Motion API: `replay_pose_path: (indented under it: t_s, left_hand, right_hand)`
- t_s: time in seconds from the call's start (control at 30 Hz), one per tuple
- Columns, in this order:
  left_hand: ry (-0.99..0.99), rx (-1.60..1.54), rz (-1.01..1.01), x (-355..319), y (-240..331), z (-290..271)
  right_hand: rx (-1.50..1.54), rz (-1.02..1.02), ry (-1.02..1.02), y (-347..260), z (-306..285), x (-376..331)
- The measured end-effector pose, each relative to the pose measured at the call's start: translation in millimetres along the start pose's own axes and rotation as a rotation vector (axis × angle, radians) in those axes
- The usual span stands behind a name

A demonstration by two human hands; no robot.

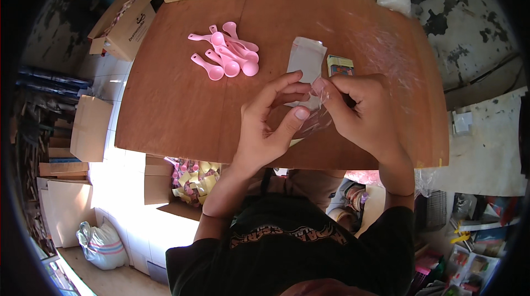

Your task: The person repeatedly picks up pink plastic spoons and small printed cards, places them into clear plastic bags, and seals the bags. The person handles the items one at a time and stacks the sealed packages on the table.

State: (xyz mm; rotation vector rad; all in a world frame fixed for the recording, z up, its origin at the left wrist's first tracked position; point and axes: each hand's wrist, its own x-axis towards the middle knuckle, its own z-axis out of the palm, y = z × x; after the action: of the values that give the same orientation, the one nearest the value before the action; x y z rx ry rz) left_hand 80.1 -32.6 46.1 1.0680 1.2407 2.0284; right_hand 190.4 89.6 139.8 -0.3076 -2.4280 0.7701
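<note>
Clear plastic film (317, 121), above the near side of the brown table (182, 114), pinched in the right hand (361, 102) — thumb against forefinger. Just beside, the left hand (269, 120), thumb apart from half-curled fingers — any hold impossible to tell. Beyond, a pale packet (307, 56) and small box (339, 65); leftward, pink spoons (232, 68).

I count two hands (266, 125) of mine, at least six pink spoons (232, 68), one wooden tabletop (182, 108), one white sack (104, 246).
</note>
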Motion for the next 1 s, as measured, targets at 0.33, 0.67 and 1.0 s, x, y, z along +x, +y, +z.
replay_pose_path:
  t_s: [0.33, 0.67, 1.0]
  left_hand:
    - [0.051, 0.118, 0.214, 0, 2, 12]
    - [0.154, 0.091, -0.076, -9, 11, 19]
    - [-0.023, 0.497, 0.085, -10, 27, 22]
  right_hand:
    - [0.049, 0.081, -0.032, -2, 2, -8]
    - [-0.289, -0.446, 0.246, 16, 1, -21]
    - [-0.536, -0.499, 0.121, 14, 1, -23]
